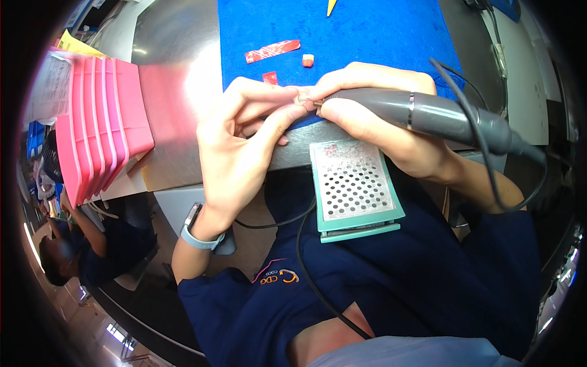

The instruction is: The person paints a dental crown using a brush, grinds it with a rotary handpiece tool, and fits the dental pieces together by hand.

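Observation:
In my right hand (382,125) lies a grey rotary handpiece (437,115), gripped near its tip, with a cable trailing from its back end. My left hand (235,144) pinches a small pale piece (301,99) between thumb and fingertips; it is too small and covered to name exactly. The handpiece's thin tip meets this piece or comes very near it. Both hands are close together over the front edge of a blue towel (379,30). Just beyond the fingers lie a red patterned strip (273,51), a small red-and-white block (308,60) and a red scrap (270,78).
Below my hands, a green-framed perforated tray (358,189) juts from the metal bench (177,92). Nested pink bins (110,125) stand at the left. A yellow pointed object (331,7) lies on the towel's far side. Black cables hang near my lap; another person (98,244) sits at left.

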`<action>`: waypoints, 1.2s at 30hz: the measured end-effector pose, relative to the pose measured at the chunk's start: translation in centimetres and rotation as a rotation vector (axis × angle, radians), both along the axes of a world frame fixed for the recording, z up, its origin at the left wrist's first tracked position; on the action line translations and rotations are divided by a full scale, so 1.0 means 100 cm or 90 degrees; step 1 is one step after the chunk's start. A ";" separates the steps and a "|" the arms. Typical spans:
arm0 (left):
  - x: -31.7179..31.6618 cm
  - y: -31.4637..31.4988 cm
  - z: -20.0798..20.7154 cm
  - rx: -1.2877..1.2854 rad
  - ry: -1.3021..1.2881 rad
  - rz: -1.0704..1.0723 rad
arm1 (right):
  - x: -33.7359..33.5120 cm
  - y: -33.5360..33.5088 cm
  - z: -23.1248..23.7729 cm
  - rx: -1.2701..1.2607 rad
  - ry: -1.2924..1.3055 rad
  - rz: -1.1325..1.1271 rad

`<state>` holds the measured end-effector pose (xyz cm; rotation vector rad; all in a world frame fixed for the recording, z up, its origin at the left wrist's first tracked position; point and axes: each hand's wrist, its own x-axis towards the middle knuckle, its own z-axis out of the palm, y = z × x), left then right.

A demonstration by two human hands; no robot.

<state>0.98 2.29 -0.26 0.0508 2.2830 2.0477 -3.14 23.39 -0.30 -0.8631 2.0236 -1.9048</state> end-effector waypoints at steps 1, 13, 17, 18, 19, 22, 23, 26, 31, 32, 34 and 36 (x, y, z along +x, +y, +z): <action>0.000 0.000 0.000 -0.001 0.001 0.000 | 0.001 0.000 -0.001 -0.015 -0.022 0.005; -0.001 0.002 0.000 0.005 -0.003 0.011 | 0.000 -0.003 0.000 0.006 0.016 -0.016; 0.000 0.001 0.000 -0.003 -0.009 0.013 | 0.001 -0.001 -0.001 0.010 0.015 -0.006; 0.000 0.001 0.000 -0.005 -0.009 0.012 | 0.001 -0.002 -0.001 0.010 0.016 -0.005; 0.000 0.001 0.000 -0.005 -0.009 0.013 | 0.001 -0.003 -0.001 0.004 0.018 -0.015; -0.001 0.001 0.000 -0.009 -0.005 0.014 | 0.001 -0.002 -0.002 -0.001 0.015 -0.019; -0.001 0.001 0.000 -0.013 -0.002 0.016 | 0.001 -0.002 -0.003 0.002 0.011 -0.013; -0.001 0.000 0.000 -0.029 0.001 0.006 | 0.000 -0.003 -0.004 0.004 0.002 -0.021; -0.001 0.000 0.002 -0.043 0.005 -0.006 | 0.001 -0.003 -0.001 0.009 -0.019 -0.027; -0.001 0.001 0.003 -0.037 -0.005 -0.003 | 0.002 -0.003 -0.001 -0.003 -0.032 -0.034; -0.001 0.001 0.003 -0.031 -0.015 0.000 | 0.001 -0.003 -0.002 -0.006 -0.026 -0.032; 0.000 0.000 0.001 -0.028 -0.004 0.001 | 0.001 -0.003 -0.002 -0.011 -0.020 -0.030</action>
